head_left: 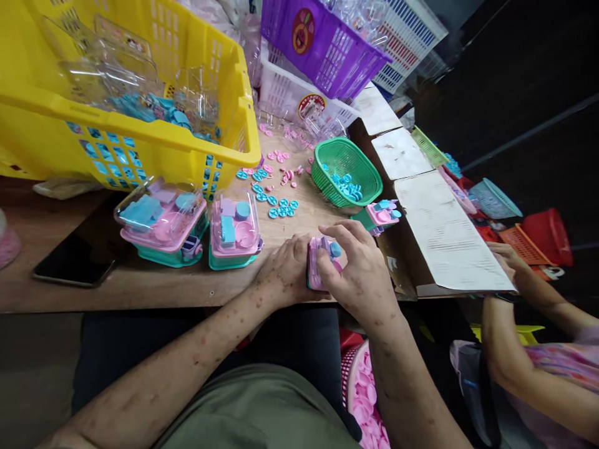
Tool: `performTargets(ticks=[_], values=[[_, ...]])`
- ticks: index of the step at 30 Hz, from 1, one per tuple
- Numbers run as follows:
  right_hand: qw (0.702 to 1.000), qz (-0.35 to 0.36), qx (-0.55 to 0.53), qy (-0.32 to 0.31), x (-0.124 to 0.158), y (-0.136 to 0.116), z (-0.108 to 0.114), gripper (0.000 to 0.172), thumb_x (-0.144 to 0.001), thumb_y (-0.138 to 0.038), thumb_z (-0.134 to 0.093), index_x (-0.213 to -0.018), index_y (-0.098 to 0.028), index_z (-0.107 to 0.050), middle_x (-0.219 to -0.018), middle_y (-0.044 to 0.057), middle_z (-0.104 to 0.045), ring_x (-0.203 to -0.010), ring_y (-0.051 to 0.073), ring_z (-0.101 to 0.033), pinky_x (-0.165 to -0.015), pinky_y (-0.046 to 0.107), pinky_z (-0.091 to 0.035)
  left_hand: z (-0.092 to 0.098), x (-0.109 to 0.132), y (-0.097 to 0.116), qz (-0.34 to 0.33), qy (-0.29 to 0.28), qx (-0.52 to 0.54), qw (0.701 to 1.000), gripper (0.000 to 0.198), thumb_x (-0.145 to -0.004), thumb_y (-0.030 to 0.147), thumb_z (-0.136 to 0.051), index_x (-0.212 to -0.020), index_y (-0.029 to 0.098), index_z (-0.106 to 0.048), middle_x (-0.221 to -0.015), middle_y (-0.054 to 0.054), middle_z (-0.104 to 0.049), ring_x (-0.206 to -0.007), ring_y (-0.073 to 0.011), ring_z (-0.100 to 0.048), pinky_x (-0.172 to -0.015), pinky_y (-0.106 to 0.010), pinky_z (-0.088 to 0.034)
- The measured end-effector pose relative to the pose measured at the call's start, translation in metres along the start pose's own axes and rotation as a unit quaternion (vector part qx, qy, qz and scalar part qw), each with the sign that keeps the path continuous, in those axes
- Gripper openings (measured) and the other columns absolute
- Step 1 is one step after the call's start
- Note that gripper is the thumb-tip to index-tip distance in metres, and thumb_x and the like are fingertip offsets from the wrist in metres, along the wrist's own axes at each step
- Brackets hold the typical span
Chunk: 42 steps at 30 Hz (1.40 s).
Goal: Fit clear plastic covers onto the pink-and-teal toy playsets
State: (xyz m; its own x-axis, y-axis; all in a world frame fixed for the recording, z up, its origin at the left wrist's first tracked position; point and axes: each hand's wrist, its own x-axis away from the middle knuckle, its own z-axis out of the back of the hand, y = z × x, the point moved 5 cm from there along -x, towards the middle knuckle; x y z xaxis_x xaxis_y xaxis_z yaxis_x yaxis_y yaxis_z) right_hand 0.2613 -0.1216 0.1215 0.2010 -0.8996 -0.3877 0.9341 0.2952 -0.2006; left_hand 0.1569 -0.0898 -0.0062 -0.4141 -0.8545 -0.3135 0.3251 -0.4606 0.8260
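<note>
Right now we have both hands on a small pink toy tray at the table's near edge.

Our left hand (285, 265) curls against the left side of the pink tray (314, 268), steadying it, while our right hand (358, 268) arches over it from the right, fingertips pinched on a small blue piece (335, 249) sitting on top of the tray. Just to the left stand two finished sets under clear lids (234, 229), and loose blue discs (279, 207) lie scattered on the wooden table (140, 284) beyond our knuckles. A green basket (346, 171) holding more blue parts sits farther back, a big yellow crate (126, 93) to the far left, a dark phone (75, 262) near the front edge. At the right, another person's hand (508, 255) rests on cardboard.
</note>
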Motion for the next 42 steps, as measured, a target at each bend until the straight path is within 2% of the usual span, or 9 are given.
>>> performTargets(ticks=[9,13,17,24,27,31,37,40,42], values=[[1.000,0.010,-0.015,-0.022,-0.007,0.001,-0.005,0.025,-0.101,-0.032,-0.063,-0.122,-0.026,-0.076,-0.129,0.014,-0.075,-0.125,0.040,-0.073,-0.114,0.064,-0.061,-0.001,0.001,-0.001,-0.007,-0.002,-0.005,1.000,0.110,-0.070,0.053,-0.107,-0.154,0.027,-0.040,-0.152,-0.020,-0.065,-0.143,-0.0489,-0.069,-0.116,-0.068,-0.061],[0.996,-0.028,-0.070,-0.037,0.006,0.020,-0.007,0.034,-0.112,-0.045,-0.057,-0.137,-0.027,-0.070,-0.135,0.014,-0.072,-0.125,0.035,-0.074,-0.113,0.059,-0.063,0.000,0.000,0.001,-0.023,0.006,0.001,1.000,0.111,-0.068,0.051,-0.110,-0.152,0.024,-0.042,-0.148,-0.021,-0.065,-0.138,-0.0490,-0.071,-0.114,-0.068,-0.062],[0.986,-0.057,-0.150,-0.037,0.019,0.039,-0.009,0.046,-0.118,-0.059,-0.055,-0.148,-0.027,-0.065,-0.148,0.016,-0.069,-0.139,0.033,-0.070,-0.123,0.058,-0.057,-0.001,0.000,0.001,-0.041,0.019,0.007,0.999,0.118,-0.062,0.051,-0.114,-0.153,0.025,-0.043,-0.148,-0.019,-0.065,-0.139,-0.0491,-0.071,-0.116,-0.067,-0.061],[0.941,-0.143,-0.292,-0.092,0.024,0.055,-0.022,0.053,-0.121,-0.060,-0.052,-0.165,-0.030,-0.059,-0.169,0.013,-0.062,-0.154,0.030,-0.061,-0.130,0.052,-0.054,-0.003,0.000,-0.004,-0.055,0.012,0.052,0.997,0.126,-0.062,0.052,-0.114,-0.158,0.022,-0.038,-0.151,-0.020,-0.062,-0.144,-0.0481,-0.067,-0.121,-0.067,-0.059],[0.952,-0.109,-0.273,-0.082,0.024,0.055,-0.024,0.058,-0.121,-0.061,-0.051,-0.170,-0.029,-0.056,-0.176,0.013,-0.056,-0.163,0.031,-0.053,-0.139,0.054,-0.045,-0.003,0.000,-0.006,-0.057,0.013,0.053,0.997,0.124,-0.062,0.049,-0.114,-0.158,0.023,-0.039,-0.151,-0.019,-0.062,-0.143,-0.0470,-0.067,-0.121,-0.066,-0.058],[0.979,-0.053,-0.187,-0.055,0.022,0.054,-0.027,0.050,-0.122,-0.049,-0.045,-0.160,-0.027,-0.069,-0.158,0.015,-0.067,-0.153,0.031,-0.060,-0.138,0.057,-0.045,-0.005,0.000,-0.011,-0.050,0.007,0.056,0.997,0.121,-0.063,0.053,-0.112,-0.156,0.021,-0.041,-0.151,-0.020,-0.061,-0.144,-0.0472,-0.066,-0.122,-0.067,-0.058],[0.979,-0.063,-0.181,-0.066,0.012,0.061,-0.045,0.050,-0.116,-0.038,-0.046,-0.156,-0.027,-0.075,-0.148,0.016,-0.068,-0.149,0.031,-0.061,-0.137,0.055,-0.046,-0.008,-0.002,-0.015,-0.009,0.012,0.070,0.997,0.119,-0.058,0.048,-0.111,-0.156,0.021,-0.048,-0.151,-0.019,-0.063,-0.147,-0.0454,-0.065,-0.128,-0.065,-0.054],[0.967,-0.087,-0.236,-0.037,0.007,0.068,-0.046,0.052,-0.113,-0.046,-0.053,-0.156,-0.024,-0.073,-0.154,0.015,-0.069,-0.156,0.031,-0.058,-0.142,0.054,-0.039,-0.005,-0.003,-0.010,0.026,0.019,0.055,0.998,0.117,-0.057,0.047,-0.112,-0.155,0.019,-0.053,-0.150,-0.019,-0.067,-0.145,-0.0455,-0.068,-0.127,-0.062,-0.056],[0.961,-0.106,-0.253,0.011,0.009,0.072,-0.044,0.064,-0.113,-0.058,-0.055,-0.165,-0.022,-0.065,-0.162,0.018,-0.065,-0.163,0.034,-0.051,-0.143,0.058,-0.035,0.000,-0.002,-0.006,0.025,0.035,0.031,0.999,0.119,-0.058,0.045,-0.112,-0.158,0.017,-0.053,-0.153,-0.021,-0.068,-0.148,-0.0456,-0.068,-0.128,-0.059,-0.056]])
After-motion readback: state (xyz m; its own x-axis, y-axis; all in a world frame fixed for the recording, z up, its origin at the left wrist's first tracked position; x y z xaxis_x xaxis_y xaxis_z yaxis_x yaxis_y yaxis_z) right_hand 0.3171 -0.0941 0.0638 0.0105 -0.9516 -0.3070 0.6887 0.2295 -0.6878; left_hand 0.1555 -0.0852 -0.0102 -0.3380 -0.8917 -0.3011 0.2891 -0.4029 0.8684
